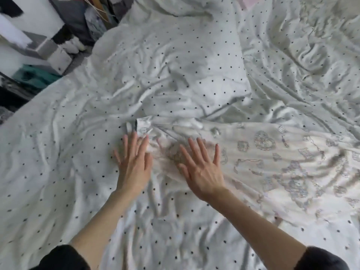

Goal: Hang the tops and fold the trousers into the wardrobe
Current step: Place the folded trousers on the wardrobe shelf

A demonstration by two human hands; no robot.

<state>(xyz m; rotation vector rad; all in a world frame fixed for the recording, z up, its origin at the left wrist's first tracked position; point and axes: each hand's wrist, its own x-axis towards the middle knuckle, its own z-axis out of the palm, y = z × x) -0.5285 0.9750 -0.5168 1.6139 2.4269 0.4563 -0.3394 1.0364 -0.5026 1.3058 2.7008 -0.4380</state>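
Note:
A pale, cream garment (272, 158) with grey heart and lace prints lies spread across the bed, running from the centre to the right edge. One narrow end of it, with a cuff-like hem (143, 126), points left. My left hand (134, 164) lies flat with straight fingers at that narrow end, its fingertips touching the hem. My right hand (202, 168) presses flat on the garment just to the right, fingers spread. Neither hand grips anything. I cannot tell whether the garment is a top or trousers.
A white duvet with small black dots (155, 65) covers the bed, heavily wrinkled. Beyond the bed's left edge stand white and grey boxes (52, 53), a teal item (37, 75) and dark storage (81, 18).

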